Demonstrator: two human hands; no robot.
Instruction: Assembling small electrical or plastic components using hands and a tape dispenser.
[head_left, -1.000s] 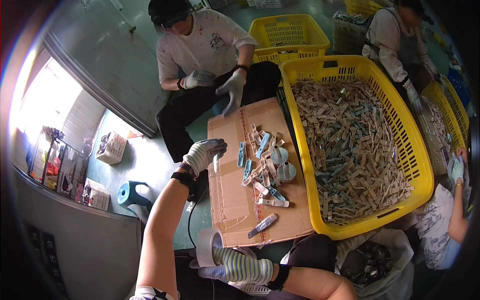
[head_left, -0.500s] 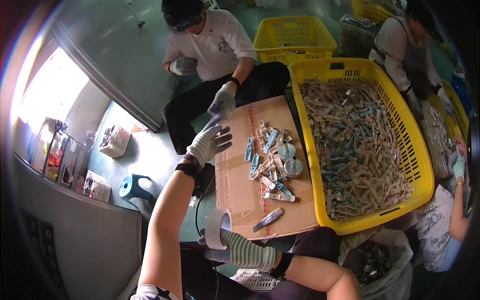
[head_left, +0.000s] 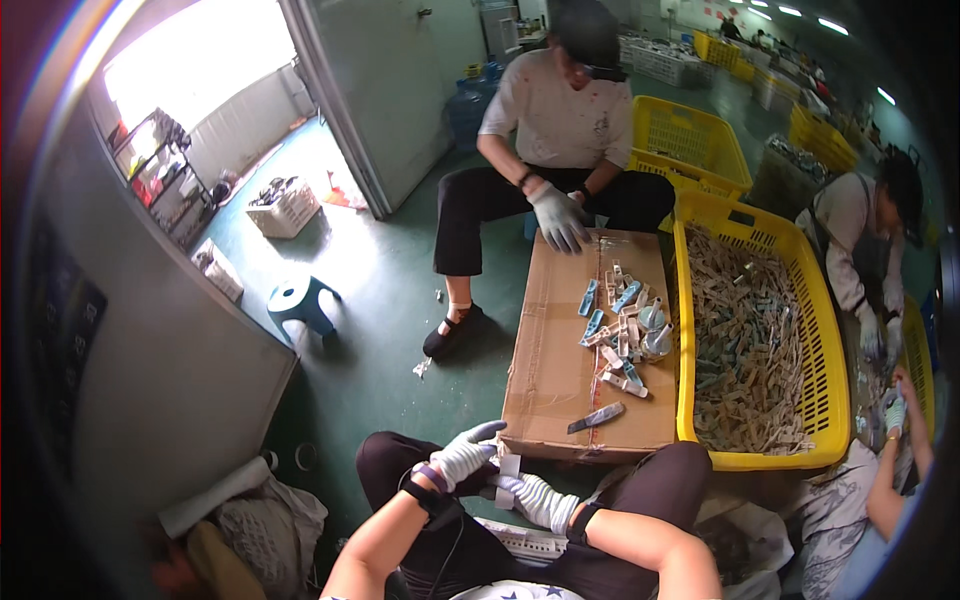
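Note:
Both my hands wear white knit gloves and meet at the near left corner of a flat cardboard box (head_left: 555,380). My right hand (head_left: 535,498) grips a white tape roll (head_left: 508,470). My left hand (head_left: 465,455) lies against the roll, its fingers reaching toward the box corner; I cannot tell whether it grips. On the box lies a heap of small blue and white parts (head_left: 625,325) and one dark flat piece (head_left: 597,417). A person seated opposite rests a gloved hand (head_left: 558,218) on the box's far edge.
A yellow basket (head_left: 688,400) full of small pale parts stands right of the box. Two other people work at the right. More yellow baskets (head_left: 690,150) stand behind. A blue stool (head_left: 300,298), a white crate (head_left: 285,205) and a shelf are on the left.
My left hand has drawn back from over the box's left edge to the near corner and now meets my right hand at the tape roll. The view has tilted up.

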